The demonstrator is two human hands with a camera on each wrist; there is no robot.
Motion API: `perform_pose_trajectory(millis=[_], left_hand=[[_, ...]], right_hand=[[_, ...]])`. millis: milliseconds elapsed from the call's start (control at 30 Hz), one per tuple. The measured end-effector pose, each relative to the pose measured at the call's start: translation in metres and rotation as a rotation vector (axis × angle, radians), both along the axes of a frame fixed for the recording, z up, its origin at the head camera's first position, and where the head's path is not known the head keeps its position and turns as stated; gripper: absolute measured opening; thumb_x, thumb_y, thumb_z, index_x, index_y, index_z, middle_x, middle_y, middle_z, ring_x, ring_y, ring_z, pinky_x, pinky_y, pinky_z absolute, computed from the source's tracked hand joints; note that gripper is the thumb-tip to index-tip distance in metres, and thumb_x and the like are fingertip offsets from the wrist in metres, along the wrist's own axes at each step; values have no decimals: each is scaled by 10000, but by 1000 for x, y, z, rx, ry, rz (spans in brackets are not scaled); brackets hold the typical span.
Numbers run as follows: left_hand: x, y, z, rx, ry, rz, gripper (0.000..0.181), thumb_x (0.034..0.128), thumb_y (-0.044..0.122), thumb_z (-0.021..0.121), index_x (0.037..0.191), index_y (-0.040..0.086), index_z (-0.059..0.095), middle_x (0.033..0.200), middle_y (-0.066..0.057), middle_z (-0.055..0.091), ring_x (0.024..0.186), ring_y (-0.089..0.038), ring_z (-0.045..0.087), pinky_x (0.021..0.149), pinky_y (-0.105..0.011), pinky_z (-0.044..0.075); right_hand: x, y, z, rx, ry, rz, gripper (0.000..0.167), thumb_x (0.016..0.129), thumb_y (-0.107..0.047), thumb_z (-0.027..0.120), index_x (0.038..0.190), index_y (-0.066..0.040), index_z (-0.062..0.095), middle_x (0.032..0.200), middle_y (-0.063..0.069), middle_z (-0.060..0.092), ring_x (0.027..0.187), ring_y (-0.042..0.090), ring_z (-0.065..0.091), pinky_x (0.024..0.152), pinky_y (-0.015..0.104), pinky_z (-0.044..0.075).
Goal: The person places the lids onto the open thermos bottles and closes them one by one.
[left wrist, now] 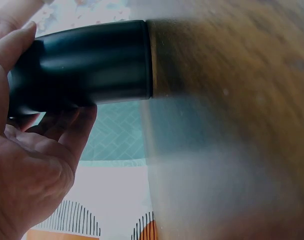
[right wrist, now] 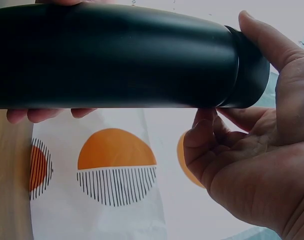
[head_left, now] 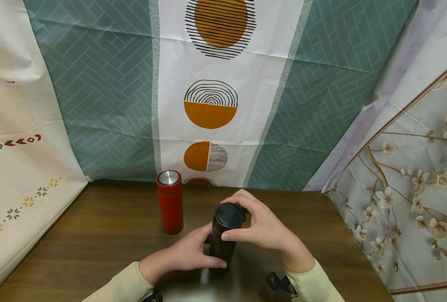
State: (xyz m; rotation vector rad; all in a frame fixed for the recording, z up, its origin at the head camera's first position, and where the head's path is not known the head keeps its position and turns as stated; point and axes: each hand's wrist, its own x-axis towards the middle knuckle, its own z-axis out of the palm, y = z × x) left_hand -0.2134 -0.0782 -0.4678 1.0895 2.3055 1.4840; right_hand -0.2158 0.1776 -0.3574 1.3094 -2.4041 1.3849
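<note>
A black thermos flask (head_left: 222, 249) stands on the table in the head view. My left hand (head_left: 192, 251) grips its body from the left, with the thumb across the near side. In the left wrist view the fingers (left wrist: 81, 127) wrap round the far side of the flask (left wrist: 96, 62), and its base meets the tabletop. My right hand (head_left: 264, 224) holds the black lid (head_left: 229, 215) at the top, thumb on the near side and forefinger on the far side. The right wrist view shows the lid (right wrist: 254, 72) on the flask, with a thin seam below it.
A red thermos flask (head_left: 171, 209) with a silver-topped lid stands to the left, behind the black one. The brown wooden table (head_left: 106, 226) runs back to a green and white patterned cloth (head_left: 110, 84). A floral curtain (head_left: 416, 201) borders the right side, a cream cloth (head_left: 23, 176) the left.
</note>
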Motion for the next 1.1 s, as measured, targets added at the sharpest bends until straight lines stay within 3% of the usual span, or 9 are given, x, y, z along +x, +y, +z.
perform_pose_trajectory(millis=[533,1100], left_hand=[[0,0,-1,1,4,-2,857,904,412,956,1609,426,470,1497,160,639,1373,-134,624,1182,-430,490],[0,0,-2,-1,1,9,862,899,421,959,1608,434,471,1467,165,656,1346,-129,637,1174,-429,492]], right_hand=[[0,0,-1,7,-3,9,628,885,-271,975,1439,-257,679,1320,-64,663,1172,199,627,997,377,516],[-2,-2,-3,2,-10,15,594,899,-277,960,1425,-229,688,1301,-59,669,1171,205,630,995,385,524]])
